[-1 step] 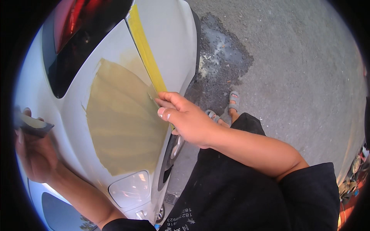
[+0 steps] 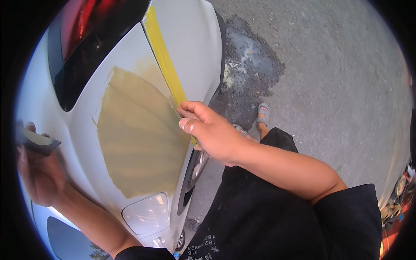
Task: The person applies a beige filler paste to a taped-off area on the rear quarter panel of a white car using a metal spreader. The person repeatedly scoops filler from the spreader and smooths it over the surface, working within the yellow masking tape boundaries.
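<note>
My left hand (image 2: 41,175) is closed round a dark board or spreader (image 2: 39,147) with pale material on it, at the far left beside the white car body (image 2: 76,138). My right hand (image 2: 210,130), with white smears on the thumb, has its fingers together at the yellow masking tape (image 2: 167,60) along a panel seam; whatever they hold is hidden. A broad beige patch of coating (image 2: 138,134) covers the panel left of that hand.
A red tail lamp (image 2: 80,21) and dark glass are at the top left, a fuel flap (image 2: 147,212) below the patch. My sandalled foot (image 2: 263,113) stands on asphalt (image 2: 333,86) beside a wet stain (image 2: 251,52). Assorted objects (image 2: 398,190) line the far right edge.
My right hand has shifted slightly up and to the right along the tape. My left hand looks the same.
</note>
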### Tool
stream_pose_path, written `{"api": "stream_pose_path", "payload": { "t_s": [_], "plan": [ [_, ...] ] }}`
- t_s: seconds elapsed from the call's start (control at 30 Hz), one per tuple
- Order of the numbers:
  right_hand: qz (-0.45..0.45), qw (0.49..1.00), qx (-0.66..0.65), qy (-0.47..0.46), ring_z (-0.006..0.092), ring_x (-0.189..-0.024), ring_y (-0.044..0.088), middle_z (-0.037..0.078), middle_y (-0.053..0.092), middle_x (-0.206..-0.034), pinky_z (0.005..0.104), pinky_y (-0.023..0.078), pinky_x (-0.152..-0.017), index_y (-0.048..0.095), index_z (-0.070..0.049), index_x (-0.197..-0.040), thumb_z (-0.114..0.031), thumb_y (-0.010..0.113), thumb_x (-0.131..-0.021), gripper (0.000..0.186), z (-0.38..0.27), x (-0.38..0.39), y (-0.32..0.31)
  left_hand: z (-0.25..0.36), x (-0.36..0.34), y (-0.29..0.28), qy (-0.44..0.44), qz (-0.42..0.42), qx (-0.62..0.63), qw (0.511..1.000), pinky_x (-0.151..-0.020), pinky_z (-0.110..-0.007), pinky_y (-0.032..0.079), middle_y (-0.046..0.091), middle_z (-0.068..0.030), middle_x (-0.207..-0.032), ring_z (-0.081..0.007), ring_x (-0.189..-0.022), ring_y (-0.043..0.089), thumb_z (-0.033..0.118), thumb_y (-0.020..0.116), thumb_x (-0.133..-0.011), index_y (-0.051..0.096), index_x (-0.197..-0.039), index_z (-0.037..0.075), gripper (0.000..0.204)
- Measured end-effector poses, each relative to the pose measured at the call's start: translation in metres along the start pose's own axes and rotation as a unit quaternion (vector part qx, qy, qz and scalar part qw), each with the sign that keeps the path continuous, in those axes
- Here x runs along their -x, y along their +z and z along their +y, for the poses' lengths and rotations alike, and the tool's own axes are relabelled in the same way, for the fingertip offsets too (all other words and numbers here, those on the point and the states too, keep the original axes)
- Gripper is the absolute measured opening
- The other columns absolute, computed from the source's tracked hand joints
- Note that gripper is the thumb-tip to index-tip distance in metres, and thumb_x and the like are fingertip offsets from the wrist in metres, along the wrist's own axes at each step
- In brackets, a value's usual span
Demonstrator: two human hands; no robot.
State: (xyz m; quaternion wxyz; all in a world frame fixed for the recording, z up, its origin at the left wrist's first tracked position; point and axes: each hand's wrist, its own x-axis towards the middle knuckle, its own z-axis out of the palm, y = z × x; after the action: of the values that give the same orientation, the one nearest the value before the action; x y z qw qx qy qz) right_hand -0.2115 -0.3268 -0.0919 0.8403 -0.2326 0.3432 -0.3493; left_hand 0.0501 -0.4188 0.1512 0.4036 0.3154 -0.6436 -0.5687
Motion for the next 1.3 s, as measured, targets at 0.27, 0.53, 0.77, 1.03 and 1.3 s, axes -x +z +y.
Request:
{"api": "stream_pose_path", "payload": {
  "t_s": [0.27,0.53,0.77,1.03,1.3],
  "plan": [
    [0.018,0.999,0.019,-0.027,0.0247,-0.129,0.035,0.014,0.03,-0.147,0.0445,0.039,-0.092,0.02,-0.003,-0.143,-0.03,0.046,-0.094,0.062,-0.008,-0.004,0.012,0.001,0.002,0.002,0.004,-0.004,-0.027,1.0,-0.105,-0.049,0.035,0.047,-0.0245,-0.132,-0.0377,-0.128,0.04,0.009,0.03,-0.095,0.05,-0.124,-0.009,0.039],
    [0.011,1.0,0.002,0.004,0.028,-0.13,0.035,0.016,0.026,-0.149,0.0443,0.041,-0.092,0.021,-0.002,-0.143,-0.032,0.047,-0.093,0.063,-0.029,-0.005,-0.002,0.002,0.001,0.005,0.002,0.0,-0.065,0.998,-0.104,-0.049,0.037,0.048,-0.0225,-0.131,-0.0378,-0.126,0.043,0.008,0.033,-0.094,0.052,-0.123,-0.005,0.038],
    [0.024,0.995,0.062,-0.07,0.0251,-0.127,0.039,0.016,0.03,-0.147,0.0425,0.041,-0.09,0.024,-0.001,-0.141,-0.032,0.046,-0.094,0.061,-0.02,-0.003,0.015,0.0,0.002,0.004,0.006,0.01,-0.077,0.997,-0.104,-0.048,0.036,0.049,-0.0222,-0.131,-0.037,-0.128,0.041,0.011,0.031,-0.095,0.054,-0.123,-0.004,0.038],
    [0.017,1.0,0.01,0.006,0.0273,-0.131,0.034,0.015,0.032,-0.145,0.0448,0.04,-0.092,0.022,-0.002,-0.142,-0.031,0.047,-0.093,0.063,-0.046,-0.011,-0.002,0.003,0.007,-0.005,-0.002,0.038,-0.094,0.995,-0.105,-0.049,0.035,0.046,-0.0223,-0.134,-0.037,-0.127,0.043,0.009,0.033,-0.094,0.054,-0.121,-0.004,0.037],
    [0.031,0.996,0.069,-0.054,0.0294,-0.131,0.034,0.016,0.03,-0.146,0.0481,0.041,-0.093,0.022,-0.003,-0.142,-0.031,0.046,-0.094,0.062,-0.033,-0.014,0.013,0.0,0.0,0.005,-0.003,0.005,-0.053,0.999,-0.106,-0.049,0.034,0.046,-0.0234,-0.134,-0.037,-0.126,0.043,0.007,0.034,-0.093,0.051,-0.124,-0.005,0.037]
  ]
}}
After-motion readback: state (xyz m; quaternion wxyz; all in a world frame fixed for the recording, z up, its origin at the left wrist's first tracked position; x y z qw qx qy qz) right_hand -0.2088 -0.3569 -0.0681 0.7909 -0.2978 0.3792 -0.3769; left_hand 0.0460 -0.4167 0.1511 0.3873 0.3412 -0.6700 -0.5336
